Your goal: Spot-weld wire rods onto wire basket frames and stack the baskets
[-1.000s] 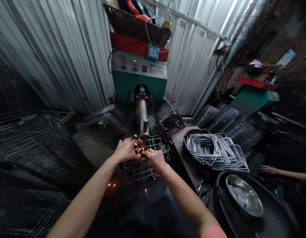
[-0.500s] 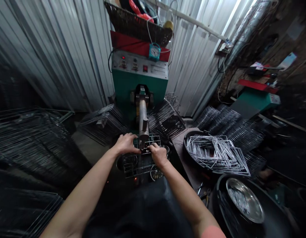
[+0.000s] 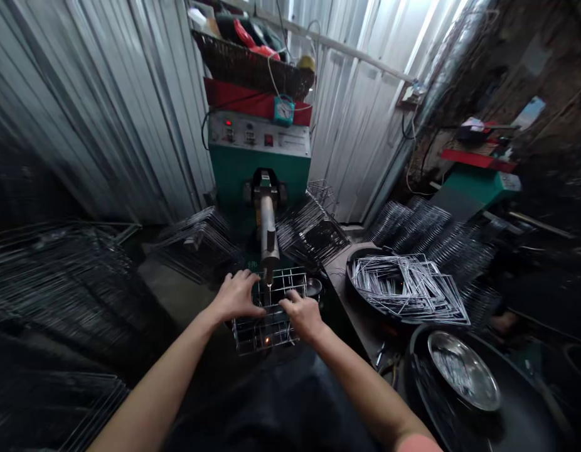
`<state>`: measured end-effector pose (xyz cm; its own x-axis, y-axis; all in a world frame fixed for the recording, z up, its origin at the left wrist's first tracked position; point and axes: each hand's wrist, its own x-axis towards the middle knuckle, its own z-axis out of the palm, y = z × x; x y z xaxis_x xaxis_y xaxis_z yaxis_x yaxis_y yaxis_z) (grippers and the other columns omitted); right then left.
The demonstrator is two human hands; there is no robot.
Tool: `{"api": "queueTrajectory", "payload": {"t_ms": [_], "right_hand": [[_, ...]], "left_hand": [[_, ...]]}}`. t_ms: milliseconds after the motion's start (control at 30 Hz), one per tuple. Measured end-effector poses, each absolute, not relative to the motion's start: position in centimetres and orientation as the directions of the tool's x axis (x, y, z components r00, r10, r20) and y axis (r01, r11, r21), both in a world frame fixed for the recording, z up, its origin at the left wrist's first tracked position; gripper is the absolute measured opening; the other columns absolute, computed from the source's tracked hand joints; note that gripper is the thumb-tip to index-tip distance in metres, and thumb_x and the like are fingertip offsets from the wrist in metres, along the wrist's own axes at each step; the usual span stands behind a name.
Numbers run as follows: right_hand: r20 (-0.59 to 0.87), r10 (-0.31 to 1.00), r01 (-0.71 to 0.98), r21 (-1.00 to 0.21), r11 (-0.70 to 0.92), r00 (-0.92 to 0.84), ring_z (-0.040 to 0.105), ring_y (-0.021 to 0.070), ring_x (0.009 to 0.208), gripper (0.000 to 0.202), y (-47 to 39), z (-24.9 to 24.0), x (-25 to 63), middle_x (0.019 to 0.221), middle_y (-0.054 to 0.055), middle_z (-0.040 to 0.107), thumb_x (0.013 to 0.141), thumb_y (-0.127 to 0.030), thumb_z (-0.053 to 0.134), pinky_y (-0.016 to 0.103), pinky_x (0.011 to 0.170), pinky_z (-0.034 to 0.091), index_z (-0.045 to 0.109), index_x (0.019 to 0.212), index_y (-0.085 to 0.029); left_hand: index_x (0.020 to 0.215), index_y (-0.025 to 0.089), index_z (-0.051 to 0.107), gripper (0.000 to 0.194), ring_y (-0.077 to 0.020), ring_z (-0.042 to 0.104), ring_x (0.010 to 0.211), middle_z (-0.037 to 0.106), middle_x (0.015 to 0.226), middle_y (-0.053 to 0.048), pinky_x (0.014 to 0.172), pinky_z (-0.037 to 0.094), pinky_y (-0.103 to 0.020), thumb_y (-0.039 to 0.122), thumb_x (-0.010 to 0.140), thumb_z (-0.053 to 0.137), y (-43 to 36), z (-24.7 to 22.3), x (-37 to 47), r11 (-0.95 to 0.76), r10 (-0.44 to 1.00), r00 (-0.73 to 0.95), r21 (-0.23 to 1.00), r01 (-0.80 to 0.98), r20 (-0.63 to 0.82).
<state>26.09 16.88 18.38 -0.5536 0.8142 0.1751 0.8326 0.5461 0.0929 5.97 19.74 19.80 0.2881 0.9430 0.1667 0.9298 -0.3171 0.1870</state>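
A wire rack [image 3: 283, 279] of thin metal rods lies under the grey arm [image 3: 268, 238] of a green spot welder [image 3: 260, 163]. My left hand [image 3: 236, 295] holds the rack's left side, thumb reaching inward and fingers curled over the far edge. At the right side, my right hand [image 3: 303, 315] is closed on the wires, thumb and forefinger together. A bright glow shows at the welder's electrode tip [image 3: 269, 279], between my hands. An orange spark hangs over the near part of the rack. A small metal bowl [image 3: 314, 287] is partly visible beyond my right hand.
To the right, a black basin holds square wire frames [image 3: 408, 285]; nearer, a steel bowl [image 3: 464, 370] holds short wires. Stacked wire racks [image 3: 55, 282] stand at left, with more frames [image 3: 314, 232] beside the welder. A small clock [image 3: 284, 110] hangs on it.
The rack and both hands have shifted slightly towards me relative to the electrode. A glow now shows at the tip. The camera view has tilted a little.
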Motion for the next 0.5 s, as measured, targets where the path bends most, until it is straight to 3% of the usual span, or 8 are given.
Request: {"api": "queueTrajectory", "payload": {"t_ms": [233,500], "right_hand": [[0.203,0.840,0.861,0.043,0.506,-0.504,0.062,0.0128,0.069,0.027,14.6,16.8,26.4,0.118,0.004,0.058,0.091,-0.019,0.039,0.022,0.056,0.041,0.062,0.105,-0.027],[0.170,0.849,0.860,-0.014,0.510,-0.501,0.062,0.0136,0.073,0.027,14.5,17.9,26.2,0.115,0.006,0.060,0.091,-0.018,0.039,0.024,0.059,0.043,0.062,0.105,-0.024]], "left_hand": [[0.107,0.016,0.053,0.067,-0.0300,0.047,0.104,0.053,0.109,-0.012,0.092,0.034,-0.044,0.050,0.052,0.070,17.2,20.0,6.6,-0.314,0.941,0.293,0.112,0.943,0.171],[0.110,0.013,0.053,0.070,-0.0279,0.050,0.100,0.055,0.106,-0.012,0.087,0.038,-0.041,0.051,0.053,0.070,17.1,20.2,6.8,-0.310,0.946,0.292,0.120,0.943,0.143]]}}
